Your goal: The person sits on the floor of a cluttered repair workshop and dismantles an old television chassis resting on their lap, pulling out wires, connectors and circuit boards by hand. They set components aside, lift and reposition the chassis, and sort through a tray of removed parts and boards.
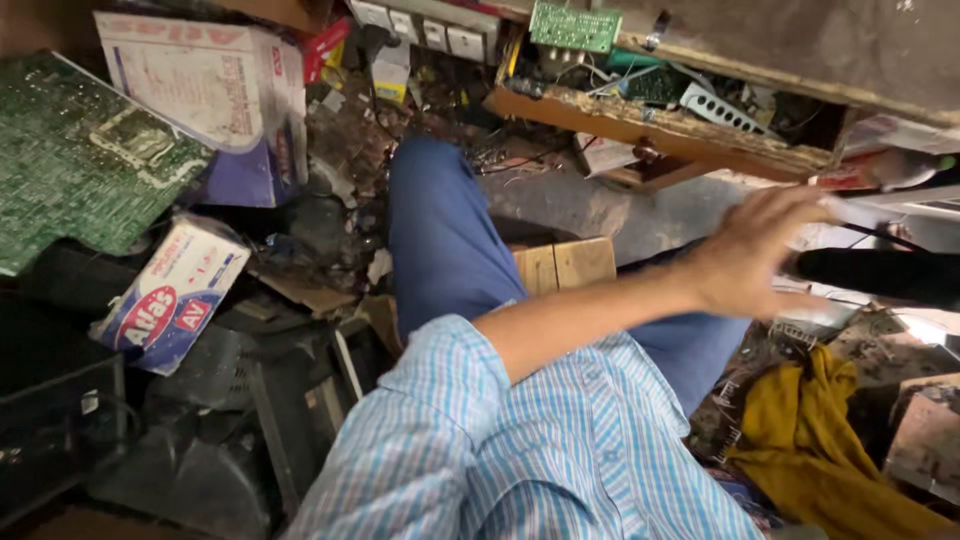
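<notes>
1. Head view, the hand: one hand [752, 255] shows, stretched out to the right at the end of a bare forearm that leaves a rolled-up blue-and-white striped sleeve [440, 400]. The frame does not settle which of the person's hands it is. The fingers are spread apart and blurred; I cannot tell whether they close on anything.
2. Head view, what the hand is nearest to: the fingertips lie at a black elongated object [880, 275] that runs off to the right edge, with pale flat pieces [850, 215] just above it. Whether the hand touches either is unclear.
3. Head view, below the hand: a mustard-yellow cloth [810, 430] lies crumpled at lower right, near the blue trouser leg [440, 240] that runs up the middle.
4. Head view, surroundings: a wooden block [562, 264] sits just beside the leg. An open wooden drawer [660, 125] above holds small parts and a green circuit board [575, 26]. At left, a large green circuit board [70, 160], a white-and-purple carton [205, 85], a smaller red-and-blue printed box [170, 295], and dark casings [200, 440] below them.
</notes>
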